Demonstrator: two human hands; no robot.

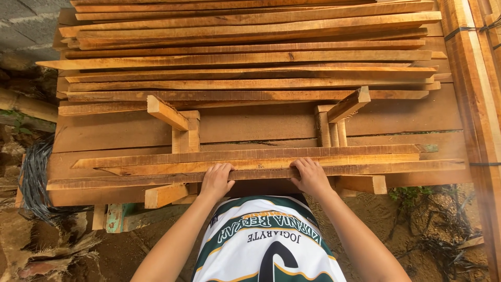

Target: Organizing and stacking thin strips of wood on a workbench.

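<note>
Both hands, left hand [216, 180] and right hand [311, 176], curl over the near edge of a long thin wood strip [261, 173] at the desk's [261, 125] near side; keep grip even so it stays level, with 2 upright wooden brackets [180, 128] behind, stacked planks [250, 52] farther, dirt ground [428, 224] below.

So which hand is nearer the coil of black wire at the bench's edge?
Left. The left hand grips the front strip on the side toward the wire coil; the right hand grips the same strip farther away.
</note>
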